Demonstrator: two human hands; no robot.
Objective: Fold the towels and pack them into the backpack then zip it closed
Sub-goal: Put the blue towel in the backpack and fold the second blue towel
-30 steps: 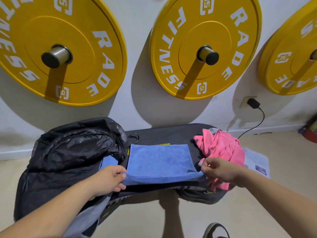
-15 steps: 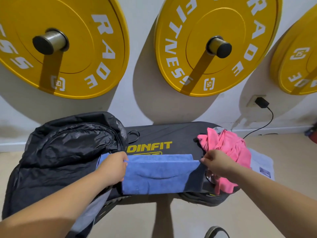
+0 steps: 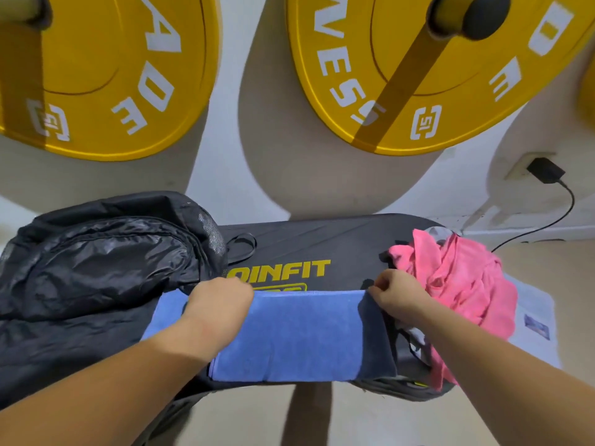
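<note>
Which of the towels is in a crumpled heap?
The pink towel, bunched at the right end of the bench. The blue towel lies flat, its far edge held by the left hand and right hand.

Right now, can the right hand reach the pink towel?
Probably yes: the pink towel lies bunched right beside the right hand, nothing between them, though its fingers pinch a corner of the blue towel.

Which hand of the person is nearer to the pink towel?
The right hand. It pinches the far right corner of the blue towel, just beside the pink towel. The left hand holds the far left corner, beside the backpack.
</note>
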